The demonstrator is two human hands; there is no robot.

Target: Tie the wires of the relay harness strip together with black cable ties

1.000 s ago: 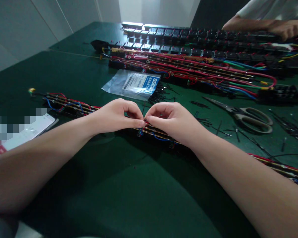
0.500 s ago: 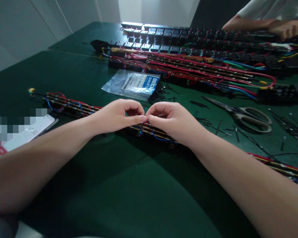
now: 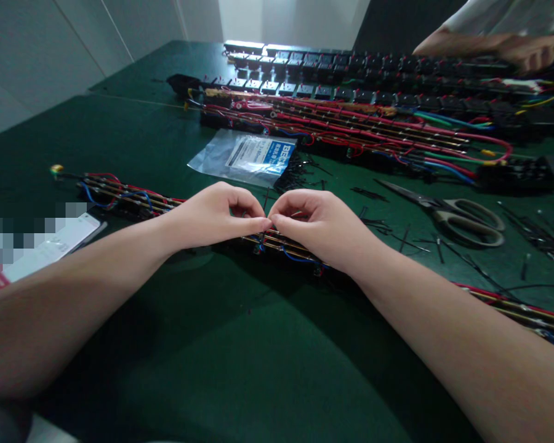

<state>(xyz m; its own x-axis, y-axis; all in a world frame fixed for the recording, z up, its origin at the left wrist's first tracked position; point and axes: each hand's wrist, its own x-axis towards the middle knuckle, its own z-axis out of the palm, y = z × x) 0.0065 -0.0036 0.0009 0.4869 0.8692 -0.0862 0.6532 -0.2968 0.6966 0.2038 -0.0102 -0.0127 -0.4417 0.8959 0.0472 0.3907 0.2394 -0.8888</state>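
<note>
A long wire harness (image 3: 120,194) of red, blue and brass strands lies across the green table (image 3: 240,344) from left to lower right. My left hand (image 3: 216,215) and my right hand (image 3: 318,224) meet over its middle, fingertips pinched together and touching. A thin black cable tie (image 3: 267,198) sticks up between them, and both hands seem to pinch it around the harness. The spot under the fingers is hidden.
Scissors (image 3: 461,215) lie right of my hands among several cut black tie ends. A clear bag of ties (image 3: 247,157) sits behind my hands. More harnesses and rows of black sockets (image 3: 351,92) fill the back. Another person's hand (image 3: 530,52) works at the far right. A white card (image 3: 46,249) lies left.
Both hands stay pinched together over the harness; the fingertips shift only slightly. The other person's hand has barely moved.
</note>
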